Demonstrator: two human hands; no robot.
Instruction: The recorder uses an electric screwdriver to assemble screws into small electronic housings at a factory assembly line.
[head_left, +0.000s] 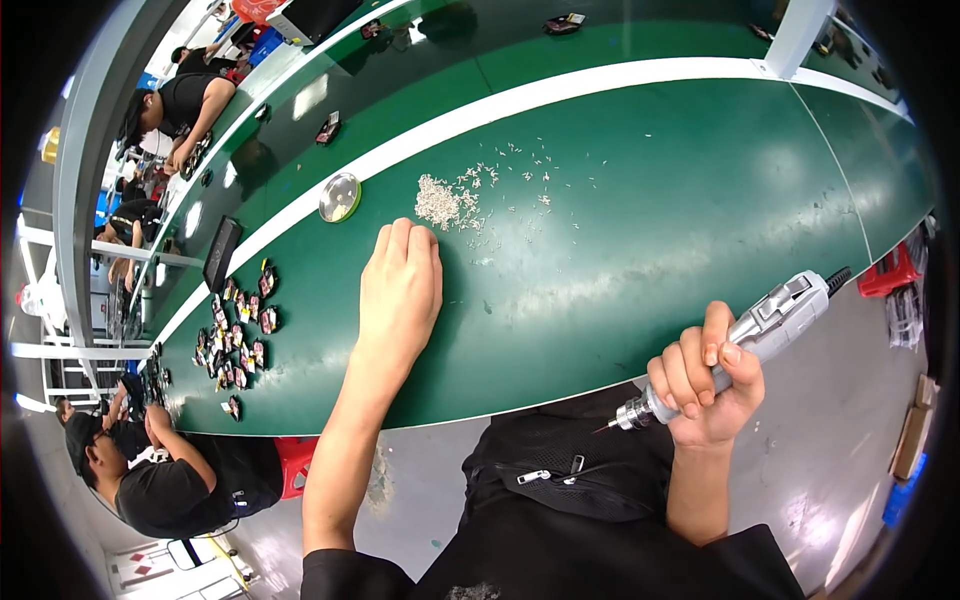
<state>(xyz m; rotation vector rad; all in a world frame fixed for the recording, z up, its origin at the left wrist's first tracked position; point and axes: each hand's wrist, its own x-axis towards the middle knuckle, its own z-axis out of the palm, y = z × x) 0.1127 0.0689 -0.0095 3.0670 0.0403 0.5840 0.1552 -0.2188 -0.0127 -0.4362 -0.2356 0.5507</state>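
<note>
In my right hand (705, 378) is a grey electric screwdriver (775, 318), held over the table's near edge. Its thin bit points left and its black cable leaves the rear end. My left hand (402, 275) rests on the green table beside a pile of tiny silver screws (437, 202). Its fingers are curled together and their tips face away, so whatever they pinch is hidden. Loose screws trail off to the right of the pile. A cluster of small black parts with coloured labels (240, 335) lies to the left of my forearm.
A round shallow dish (340, 197) stands by the white rail (480, 110), beyond which runs a green conveyor (640, 35) carrying a few parts. A dark box (222, 255) leans near the rail. One person (165, 470) sits at left; others work across the line. A grey post (800, 35) rises at far right.
</note>
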